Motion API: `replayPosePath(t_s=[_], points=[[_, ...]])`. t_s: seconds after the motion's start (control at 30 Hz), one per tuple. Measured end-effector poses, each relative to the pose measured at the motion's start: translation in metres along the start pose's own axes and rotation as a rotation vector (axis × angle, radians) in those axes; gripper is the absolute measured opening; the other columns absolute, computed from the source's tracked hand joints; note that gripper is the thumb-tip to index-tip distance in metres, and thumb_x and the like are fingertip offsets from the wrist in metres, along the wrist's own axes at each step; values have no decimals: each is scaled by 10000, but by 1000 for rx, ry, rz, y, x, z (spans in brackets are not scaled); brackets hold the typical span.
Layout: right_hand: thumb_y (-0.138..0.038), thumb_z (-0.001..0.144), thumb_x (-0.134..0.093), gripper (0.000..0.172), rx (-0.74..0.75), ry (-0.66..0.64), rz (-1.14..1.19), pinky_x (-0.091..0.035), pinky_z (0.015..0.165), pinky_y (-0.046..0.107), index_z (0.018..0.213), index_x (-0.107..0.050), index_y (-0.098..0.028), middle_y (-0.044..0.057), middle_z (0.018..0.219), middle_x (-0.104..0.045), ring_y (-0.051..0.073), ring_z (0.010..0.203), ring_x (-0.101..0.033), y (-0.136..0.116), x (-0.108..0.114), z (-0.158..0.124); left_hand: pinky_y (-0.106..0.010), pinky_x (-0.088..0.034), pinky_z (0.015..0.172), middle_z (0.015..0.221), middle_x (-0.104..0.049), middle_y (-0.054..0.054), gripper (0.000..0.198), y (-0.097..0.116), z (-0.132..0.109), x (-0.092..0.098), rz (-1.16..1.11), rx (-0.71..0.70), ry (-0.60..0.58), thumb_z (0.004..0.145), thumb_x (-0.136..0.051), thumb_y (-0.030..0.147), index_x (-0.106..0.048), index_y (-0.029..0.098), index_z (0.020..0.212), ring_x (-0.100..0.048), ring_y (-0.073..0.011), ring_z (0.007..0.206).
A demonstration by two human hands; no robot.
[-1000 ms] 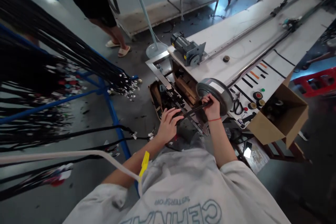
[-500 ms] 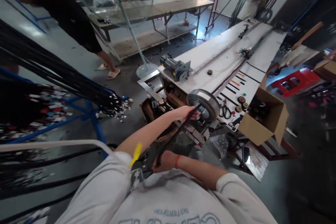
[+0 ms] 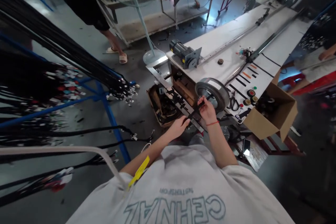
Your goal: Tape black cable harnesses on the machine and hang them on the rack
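Note:
A black cable (image 3: 195, 111) runs from a grey metal wheel (image 3: 213, 93) at the near end of a long white workbench (image 3: 231, 47) down to my hands. My right hand (image 3: 208, 111) is closed on the cable just below the wheel. Lower and to the left, my left hand (image 3: 179, 127) is closed on the same cable. I wear a pale grey shirt (image 3: 181, 189), and a yellow tag (image 3: 139, 171) hangs at my left shoulder.
A blue rack (image 3: 105, 94) with many hanging black cables stands on the left. A motor (image 3: 185, 55) sits on the bench. An open cardboard box (image 3: 273, 115) hangs at the bench's right. A fan stand (image 3: 153, 56) and a person in sandals (image 3: 115, 52) are behind.
My right hand has come back up from my chest to the cable at the wheel. My left hand has dropped from the wheel to lower on the cable.

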State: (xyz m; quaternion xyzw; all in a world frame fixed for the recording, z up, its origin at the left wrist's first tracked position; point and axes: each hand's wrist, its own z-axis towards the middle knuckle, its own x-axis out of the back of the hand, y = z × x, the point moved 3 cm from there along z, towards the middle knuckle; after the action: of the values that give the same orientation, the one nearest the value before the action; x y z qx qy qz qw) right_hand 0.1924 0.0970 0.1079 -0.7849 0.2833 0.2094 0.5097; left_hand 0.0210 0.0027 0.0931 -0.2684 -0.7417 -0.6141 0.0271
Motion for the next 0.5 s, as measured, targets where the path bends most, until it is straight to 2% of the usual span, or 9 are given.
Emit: replayPosePath(t_s=[0.07, 0.17, 0.23, 0.3, 0.37, 0.43, 0.5], points=[[-188, 836, -608, 142, -69, -10, 85, -524, 586, 166, 724, -524, -211, -54, 609, -531, 70, 540, -528, -2, -6, 0, -279, -436, 677, 727, -551, -16, 479, 0, -12, 2, -55, 0, -33, 923, -336, 606, -548, 192, 812, -519, -166, 702], [-319, 926, -509, 435, -125, 19, 123, -286, 332, 158, 577, -269, -219, -93, 444, -236, 67, 352, -212, -3, -7, -4, -251, -354, 534, 606, -434, 26, 548, -9, -33, 19, -237, 98, -295, 872, -382, 703, -546, 191, 764, -393, -127, 550], [-375, 947, -466, 507, -181, 31, 102, -162, 301, 173, 585, -146, -222, -102, 430, -118, 70, 350, -78, 2, -7, -10, -243, -293, 476, 553, -378, 47, 577, -21, -46, 40, -337, 229, -442, 798, -479, 755, -571, 187, 750, -314, -107, 487], [-392, 925, -503, 541, -293, -14, 45, -134, 306, 177, 598, -107, -223, -107, 424, -92, 67, 357, -49, 14, -10, -22, -247, -282, 462, 516, -384, 48, 582, -32, -54, 62, -340, 336, -562, 726, -581, 759, -621, 178, 742, -304, -102, 458], [-430, 896, -547, 572, -450, -108, -33, -142, 312, 179, 591, -109, -224, -110, 410, -112, 63, 353, -63, 35, -15, -41, -255, -327, 475, 501, -465, 28, 593, -43, -50, 77, -280, 439, -632, 681, -631, 759, -667, 173, 766, -383, -119, 453], [-509, 882, -551, 592, -592, -226, -131, -159, 316, 186, 567, -137, -227, -108, 391, -156, 63, 339, -102, 63, -20, -66, -262, -409, 537, 583, -605, -18, 613, -49, -31, 81, -239, 517, -600, 659, -646, 765, -688, 173, 813, -528, -160, 534], [-594, 888, -515, 603, -634, -363, -292, -204, 327, 190, 533, -191, -229, -101, 372, -204, 64, 324, -168, 91, -26, -89, -272, -471, 634, 741, -704, -61, 622, -42, 0, 70, -287, 515, -506, 669, -642, 765, -686, 174, 856, -629, -194, 687]])
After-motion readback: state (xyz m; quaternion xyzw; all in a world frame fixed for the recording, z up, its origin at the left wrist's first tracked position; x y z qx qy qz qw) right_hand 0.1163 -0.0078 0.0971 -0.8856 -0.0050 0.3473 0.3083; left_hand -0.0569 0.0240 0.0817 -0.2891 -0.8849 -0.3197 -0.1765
